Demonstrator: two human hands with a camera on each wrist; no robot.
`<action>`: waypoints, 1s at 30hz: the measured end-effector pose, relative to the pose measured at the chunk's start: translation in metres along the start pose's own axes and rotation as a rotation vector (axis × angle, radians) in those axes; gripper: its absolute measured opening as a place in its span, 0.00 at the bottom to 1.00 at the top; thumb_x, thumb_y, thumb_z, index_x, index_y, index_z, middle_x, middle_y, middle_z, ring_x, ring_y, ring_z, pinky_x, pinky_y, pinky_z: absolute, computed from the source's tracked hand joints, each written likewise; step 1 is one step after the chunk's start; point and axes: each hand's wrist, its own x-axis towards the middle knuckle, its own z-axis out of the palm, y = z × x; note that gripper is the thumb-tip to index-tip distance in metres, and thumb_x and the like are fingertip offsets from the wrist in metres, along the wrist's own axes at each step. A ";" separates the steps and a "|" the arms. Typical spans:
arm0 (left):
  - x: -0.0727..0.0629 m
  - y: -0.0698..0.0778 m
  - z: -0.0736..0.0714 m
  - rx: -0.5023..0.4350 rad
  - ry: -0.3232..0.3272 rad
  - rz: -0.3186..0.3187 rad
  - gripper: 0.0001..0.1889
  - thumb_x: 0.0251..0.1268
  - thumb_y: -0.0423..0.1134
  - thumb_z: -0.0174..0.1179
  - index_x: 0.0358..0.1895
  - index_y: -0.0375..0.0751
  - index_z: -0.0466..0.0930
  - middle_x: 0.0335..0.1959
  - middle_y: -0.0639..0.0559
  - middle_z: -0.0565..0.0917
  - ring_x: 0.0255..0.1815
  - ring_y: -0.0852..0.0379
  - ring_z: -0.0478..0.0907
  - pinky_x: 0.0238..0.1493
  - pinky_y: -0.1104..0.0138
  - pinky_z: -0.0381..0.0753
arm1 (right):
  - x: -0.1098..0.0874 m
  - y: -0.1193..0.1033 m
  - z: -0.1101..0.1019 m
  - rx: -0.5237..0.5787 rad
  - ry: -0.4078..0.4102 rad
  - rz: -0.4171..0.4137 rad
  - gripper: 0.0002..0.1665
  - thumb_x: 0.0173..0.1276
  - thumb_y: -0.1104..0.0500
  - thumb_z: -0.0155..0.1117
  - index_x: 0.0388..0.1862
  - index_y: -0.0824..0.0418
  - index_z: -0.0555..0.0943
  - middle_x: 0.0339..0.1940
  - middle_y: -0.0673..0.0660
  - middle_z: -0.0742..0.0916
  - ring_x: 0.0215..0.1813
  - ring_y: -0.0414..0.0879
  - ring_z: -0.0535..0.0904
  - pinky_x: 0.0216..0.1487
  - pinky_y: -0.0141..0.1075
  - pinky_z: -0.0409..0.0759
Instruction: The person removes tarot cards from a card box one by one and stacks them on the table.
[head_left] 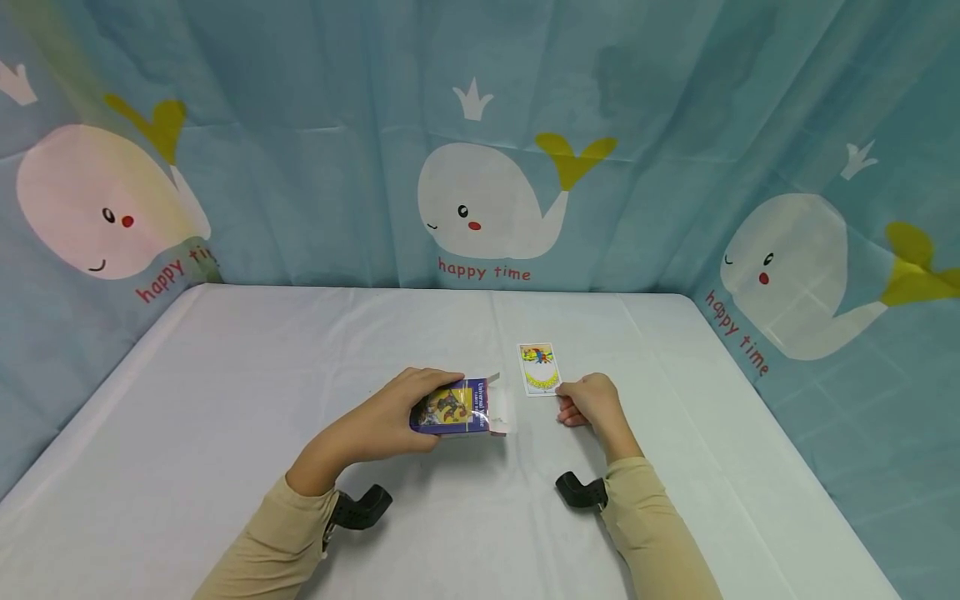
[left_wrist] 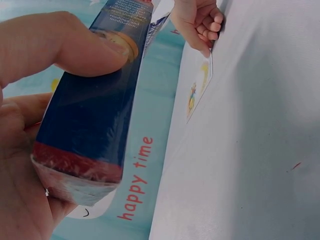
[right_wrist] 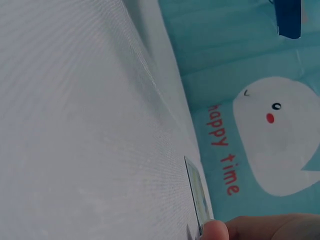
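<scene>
My left hand (head_left: 378, 425) grips a blue tarot card box (head_left: 450, 407), thumb along one narrow side and fingers round the other. The box is held above the table with its picture face up, and its flap stands open at the right end. In the left wrist view the thumb presses the dark blue side of the box (left_wrist: 95, 115). To the right, a white-bordered card (head_left: 538, 369) with a colourful picture lies on the table. My right hand (head_left: 596, 404) pinches its near right corner; the other fingers are curled under. The thumb tip shows at the card (right_wrist: 199, 192) in the right wrist view.
A white cloth covers the table (head_left: 225, 400). Blue curtains (head_left: 330, 167) printed with whales enclose its back and sides. Black wrist mounts (head_left: 362, 507) stick out from both beige sleeves (head_left: 660, 533).
</scene>
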 end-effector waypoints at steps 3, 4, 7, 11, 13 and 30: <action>0.000 0.000 0.000 0.001 0.001 0.000 0.41 0.50 0.35 0.66 0.74 0.46 0.66 0.70 0.50 0.72 0.66 0.50 0.68 0.60 0.54 0.71 | 0.000 -0.001 0.000 -0.026 0.004 0.005 0.08 0.67 0.62 0.59 0.33 0.68 0.73 0.11 0.51 0.80 0.12 0.37 0.78 0.17 0.29 0.77; 0.000 0.000 0.000 0.001 0.002 0.000 0.41 0.50 0.35 0.66 0.74 0.46 0.66 0.70 0.50 0.72 0.66 0.50 0.68 0.60 0.54 0.71 | 0.000 -0.001 0.000 -0.034 0.006 0.005 0.09 0.67 0.62 0.59 0.33 0.68 0.73 0.11 0.52 0.80 0.11 0.37 0.78 0.17 0.29 0.77; 0.000 0.000 0.000 0.001 0.003 0.001 0.41 0.50 0.35 0.66 0.74 0.46 0.66 0.70 0.50 0.72 0.66 0.50 0.68 0.60 0.54 0.71 | 0.000 -0.001 0.000 -0.044 0.007 0.008 0.09 0.67 0.62 0.59 0.32 0.68 0.74 0.11 0.52 0.80 0.12 0.38 0.78 0.18 0.29 0.77; -0.001 0.000 0.000 0.006 0.005 0.005 0.41 0.50 0.35 0.66 0.74 0.45 0.66 0.70 0.50 0.73 0.67 0.49 0.68 0.61 0.53 0.70 | 0.000 -0.001 0.000 -0.053 0.008 0.009 0.09 0.67 0.62 0.59 0.32 0.68 0.74 0.11 0.52 0.80 0.12 0.38 0.78 0.18 0.29 0.77; -0.001 0.000 -0.001 0.006 0.006 0.006 0.41 0.50 0.35 0.66 0.74 0.46 0.66 0.70 0.50 0.73 0.68 0.49 0.68 0.62 0.52 0.70 | 0.001 -0.001 0.000 -0.063 0.012 0.009 0.09 0.66 0.62 0.59 0.32 0.69 0.74 0.11 0.52 0.80 0.12 0.37 0.78 0.18 0.29 0.78; -0.001 0.000 -0.001 -0.001 0.009 0.002 0.41 0.49 0.35 0.66 0.74 0.45 0.66 0.70 0.49 0.72 0.68 0.49 0.68 0.61 0.52 0.71 | -0.013 -0.020 -0.011 0.065 0.036 -0.074 0.18 0.68 0.57 0.64 0.44 0.74 0.79 0.25 0.54 0.86 0.22 0.37 0.81 0.29 0.30 0.82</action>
